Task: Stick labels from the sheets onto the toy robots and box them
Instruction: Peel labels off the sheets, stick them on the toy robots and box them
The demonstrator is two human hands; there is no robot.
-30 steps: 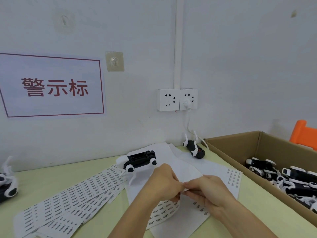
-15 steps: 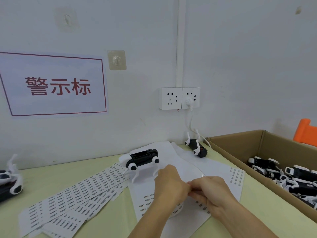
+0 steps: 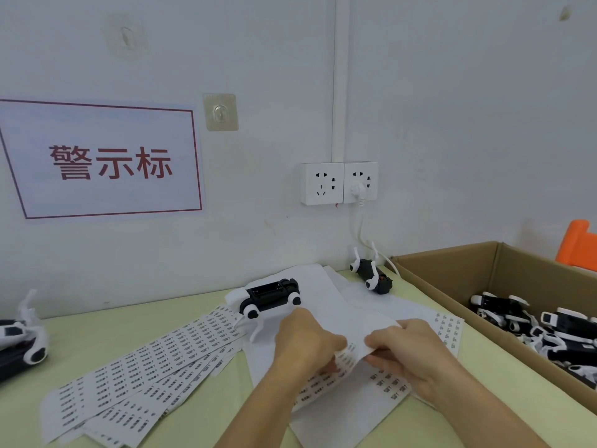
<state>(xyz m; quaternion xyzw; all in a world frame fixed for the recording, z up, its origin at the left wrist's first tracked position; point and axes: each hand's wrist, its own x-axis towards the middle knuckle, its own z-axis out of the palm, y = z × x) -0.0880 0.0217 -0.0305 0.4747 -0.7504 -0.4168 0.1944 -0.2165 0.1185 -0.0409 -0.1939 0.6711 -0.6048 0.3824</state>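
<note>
Cardboard box [image 3: 445, 266] part-filled with toy robots [image 3: 529, 321]; three on desk [image 3: 533, 412] unboxed. Left hand [image 3: 307, 341] and right hand [image 3: 410, 347] both pinch label sheet [image 3: 352, 360], peeling.

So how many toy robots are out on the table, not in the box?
3: one beyond the hands, one by the wall near the box, one far left, cut off by the frame's edge.
</note>
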